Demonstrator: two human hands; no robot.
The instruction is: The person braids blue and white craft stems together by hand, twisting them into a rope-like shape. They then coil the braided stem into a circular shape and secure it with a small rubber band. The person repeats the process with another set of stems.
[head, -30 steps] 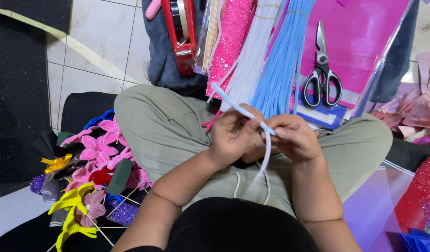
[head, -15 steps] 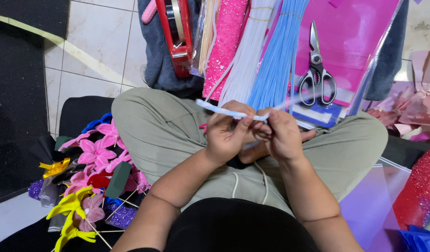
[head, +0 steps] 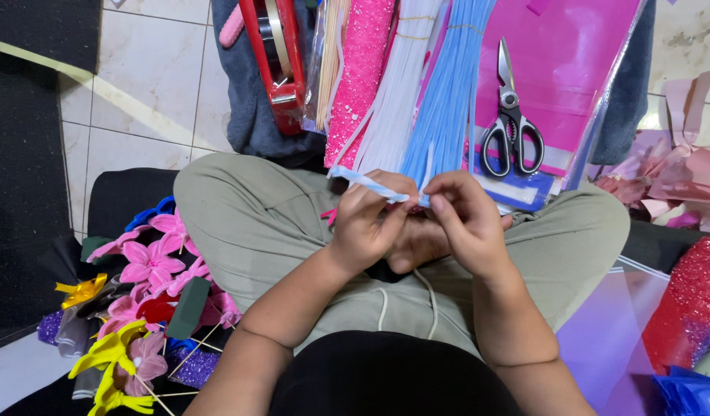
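Person sits cross-legged, both hands raised together over the lap; left hand [head: 370,227] pinches a thin blue-and-white twisted strip [head: 368,182] between thumb and fingers, the strip's free end sticking out up and left of the knuckles; right hand [head: 464,219] closes on the same strip at its other end, fingertips [head: 434,202] curled down onto it; the two hands nearly touch, strip bridging the small gap between them; below the hands, grey-green trousers [head: 255,223] and a white drawstring [head: 382,308]; just beyond the hands, a bundle of light blue sticks [head: 447,100] and, left of it, a bundle of white sticks [head: 397,100]; further left of those, a pink glitter roll [head: 359,77], then thin wooden skewers [head: 332,62] in clear wrap, then a red tape dispenser [head: 278,54] on a dark grey cloth [head: 243,100]; beyond the right hand, scissors [head: 509,127] with black handles lie on a pink sheet pack [head: 571,69]; well left of the left hand and lower, a heap of pink foam flowers [head: 151,266] with yellow foam flowers [head: 108,362] on sticks; right of the right hand, crumpled pink paper [head: 679,169] and, lower, a red glitter sheet [head: 690,304]; tiled floor [head: 147,77] at far left.
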